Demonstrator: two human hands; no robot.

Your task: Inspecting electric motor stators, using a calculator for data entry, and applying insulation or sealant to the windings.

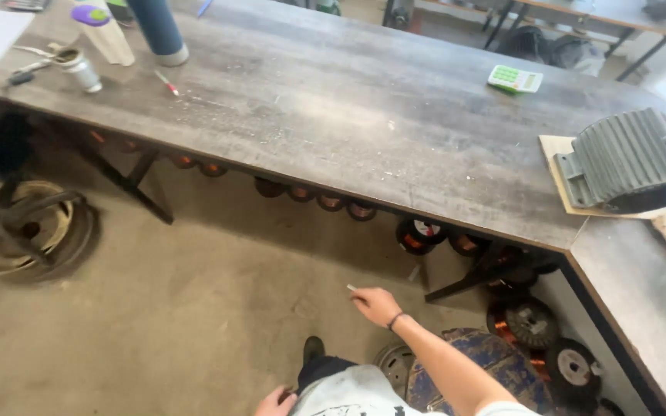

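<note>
Pinching a small white stick (351,288) in our right hand (376,305), its long axis pointing up-left toward the bench (395,131), we rest our left hand (275,402) lower, its grip unclear

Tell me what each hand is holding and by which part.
The right hand pinches a small pale stick-like thing by one end; what it is cannot be told. The left hand rests on the person's trouser leg, holding nothing visible.

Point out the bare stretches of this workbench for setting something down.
Bare: the middle of the workbench, between the red pen and the green calculator. Crowded: the far left corner around the blue cylinder, and the right end under the ribbed grey housing.
</note>
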